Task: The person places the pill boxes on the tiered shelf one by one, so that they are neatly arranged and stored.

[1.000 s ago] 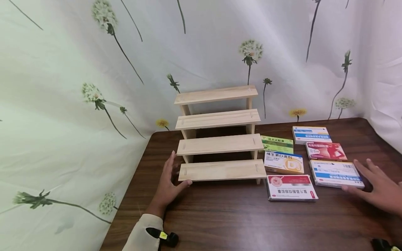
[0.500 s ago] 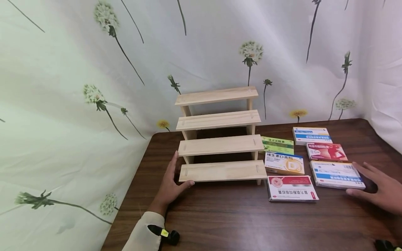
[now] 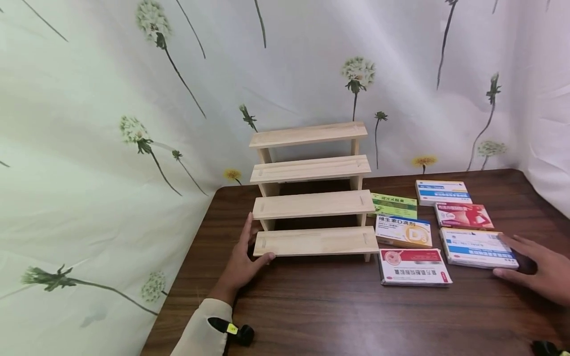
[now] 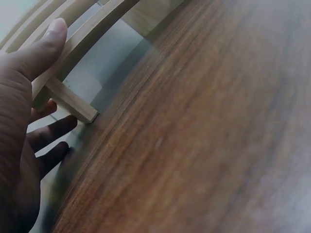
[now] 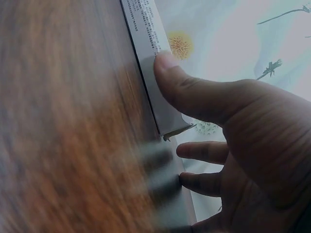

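A four-tier pale wooden stand (image 3: pixel 311 202) stands on the dark table. My left hand (image 3: pixel 240 262) is at the left end of its lowest shelf, thumb by the front edge and fingers extended along the side. In the left wrist view the thumb (image 4: pixel 48 46) lies over the shelf edge, the other fingers loosely spread. My right hand (image 3: pixel 541 269) is at the right end of a white-and-blue medicine box (image 3: pixel 478 248), its thumb low by the near edge. In the right wrist view the thumb (image 5: pixel 180 85) overlaps the box's side; contact is hard to tell.
Right of the stand lie a green box (image 3: pixel 394 205), a vitamin D box (image 3: pixel 403 231) and a white-and-red box (image 3: pixel 415 267). Farther right are a red box (image 3: pixel 464 215) and another white-and-blue box (image 3: pixel 443 192). A flowered cloth (image 3: pixel 303 74) hangs behind the table.
My right thumb has shifted slightly to the right, away from the white-and-blue box's near edge. My left hand stays at the stand's end; the boxes lie as before.
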Demonstrator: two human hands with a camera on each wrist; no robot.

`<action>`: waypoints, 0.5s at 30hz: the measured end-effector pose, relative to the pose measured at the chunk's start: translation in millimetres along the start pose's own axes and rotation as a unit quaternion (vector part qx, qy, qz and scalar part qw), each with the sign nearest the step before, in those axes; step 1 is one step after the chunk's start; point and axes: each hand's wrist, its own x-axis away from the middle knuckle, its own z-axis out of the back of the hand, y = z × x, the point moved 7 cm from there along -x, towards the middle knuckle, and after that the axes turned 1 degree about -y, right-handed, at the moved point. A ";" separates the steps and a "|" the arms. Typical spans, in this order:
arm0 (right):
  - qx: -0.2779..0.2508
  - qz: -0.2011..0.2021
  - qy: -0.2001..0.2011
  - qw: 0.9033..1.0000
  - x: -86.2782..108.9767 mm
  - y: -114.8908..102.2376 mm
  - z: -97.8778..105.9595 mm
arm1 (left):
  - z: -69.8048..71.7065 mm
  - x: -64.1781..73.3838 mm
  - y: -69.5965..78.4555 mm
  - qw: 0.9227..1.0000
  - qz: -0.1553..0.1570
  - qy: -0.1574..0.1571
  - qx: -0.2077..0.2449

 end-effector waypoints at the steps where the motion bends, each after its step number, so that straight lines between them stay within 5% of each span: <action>1: -0.001 0.000 0.000 1.000 -0.5 -0.8 -0.1 | 1.1 0.0 0.4 1.000 0.000 0.001 0.002; 15: -0.029 0.008 0.014 0.999 1.9 -2.7 2.1 | 2.5 0.1 1.1 1.000 -0.005 -0.007 -0.018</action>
